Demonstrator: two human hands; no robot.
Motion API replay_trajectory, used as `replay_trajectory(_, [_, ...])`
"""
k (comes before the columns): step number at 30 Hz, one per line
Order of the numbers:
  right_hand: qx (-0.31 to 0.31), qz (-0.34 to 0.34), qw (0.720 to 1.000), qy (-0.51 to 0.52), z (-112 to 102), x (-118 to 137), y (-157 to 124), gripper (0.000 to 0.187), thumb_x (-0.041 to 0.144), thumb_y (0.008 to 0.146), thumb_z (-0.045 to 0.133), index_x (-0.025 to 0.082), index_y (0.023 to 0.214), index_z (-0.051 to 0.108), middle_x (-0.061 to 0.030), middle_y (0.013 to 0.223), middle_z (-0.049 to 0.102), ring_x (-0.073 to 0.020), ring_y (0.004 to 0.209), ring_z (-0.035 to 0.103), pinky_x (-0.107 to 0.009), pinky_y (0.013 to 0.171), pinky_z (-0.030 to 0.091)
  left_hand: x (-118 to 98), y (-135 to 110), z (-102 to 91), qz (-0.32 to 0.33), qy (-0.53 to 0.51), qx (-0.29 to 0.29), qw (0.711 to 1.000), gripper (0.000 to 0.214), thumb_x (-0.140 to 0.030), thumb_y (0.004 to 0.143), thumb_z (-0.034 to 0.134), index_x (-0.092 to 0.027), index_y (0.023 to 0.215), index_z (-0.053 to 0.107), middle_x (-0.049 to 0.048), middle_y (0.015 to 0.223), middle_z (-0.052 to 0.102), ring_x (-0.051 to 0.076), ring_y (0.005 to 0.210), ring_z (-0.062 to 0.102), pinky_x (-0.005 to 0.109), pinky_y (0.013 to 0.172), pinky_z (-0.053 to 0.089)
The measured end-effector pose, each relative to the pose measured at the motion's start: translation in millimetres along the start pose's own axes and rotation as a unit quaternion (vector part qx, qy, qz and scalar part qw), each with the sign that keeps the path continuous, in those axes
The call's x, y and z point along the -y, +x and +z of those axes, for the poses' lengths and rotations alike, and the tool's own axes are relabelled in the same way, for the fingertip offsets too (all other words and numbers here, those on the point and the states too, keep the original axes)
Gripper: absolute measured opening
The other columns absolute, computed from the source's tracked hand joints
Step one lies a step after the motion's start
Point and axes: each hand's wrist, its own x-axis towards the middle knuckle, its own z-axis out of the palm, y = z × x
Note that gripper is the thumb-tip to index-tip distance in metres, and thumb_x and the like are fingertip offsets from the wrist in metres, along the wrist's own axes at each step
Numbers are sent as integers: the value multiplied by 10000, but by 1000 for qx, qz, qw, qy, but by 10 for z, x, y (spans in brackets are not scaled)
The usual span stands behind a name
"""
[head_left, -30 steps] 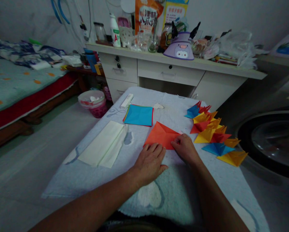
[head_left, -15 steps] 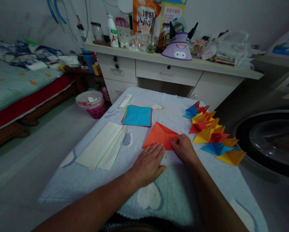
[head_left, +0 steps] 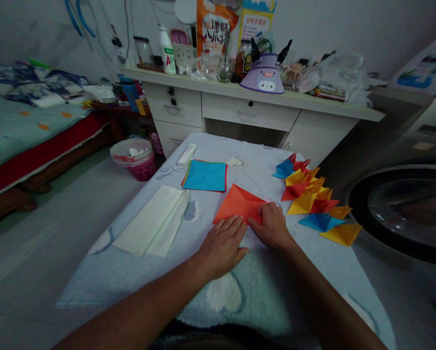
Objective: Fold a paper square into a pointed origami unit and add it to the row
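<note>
Left hand point(head_left: 221, 248) lies flat, fingers close together, tips on the near edge of the folded orange paper point(head_left: 239, 202); the right hand point(head_left: 273, 224) curls over the paper's right end, though whether it pinches cannot be told. The paper rests on the cloth point(head_left: 194, 238), at one o'clock from the left hand. From it, a blue-topped stack point(head_left: 205, 176) sits toward ten, tissue point(head_left: 150, 218) at nine, folded figures point(head_left: 305, 201) at three.

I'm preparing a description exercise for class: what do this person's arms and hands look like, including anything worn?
The left hand and right hand are ungloved, with no ring, watch or bracelet visible. The forearms are bare, with no sleeve showing within the frame.
</note>
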Motion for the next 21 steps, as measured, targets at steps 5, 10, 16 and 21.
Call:
replay_trajectory(5, [-7,20,1000,-23,-1,97,-64,436,544,799,623,147,973,578,-145,1046,563,-303,1019,490,-398,854,391,-1,-23,9,-2,5,-10,1000,587,-465,919,519,-154,1405,411,135,1487,437,281,1377,386,437,1125,307])
replay_trajectory(10, [-24,39,998,-35,20,165,-90,545,642,783,596,143,999,567,-160,1076,555,-323,1028,486,-414,842,400,-8,-50,-77,-19,7,-21,1000,514,-439,892,573,-156,1314,490,118,1330,555,285,1249,479,431,1067,374])
replay_trajectory(16, [-15,20,999,-28,4,62,-108,573,640,807,568,133,1075,554,-176,1115,551,-330,1025,492,-430,840,393,12,-82,-158,-15,18,-19,1000,406,-406,885,596,-150,1197,550,116,1224,590,288,1177,506,429,1005,419])
replay_trajectory(21, [-8,66,997,-27,-72,-137,-140,658,583,799,607,158,1284,475,-182,1220,527,-353,1084,490,-455,858,377,21,-91,-166,-13,22,-22,999,376,-376,878,611,-159,1180,552,103,1199,597,279,1154,514,419,1008,412])
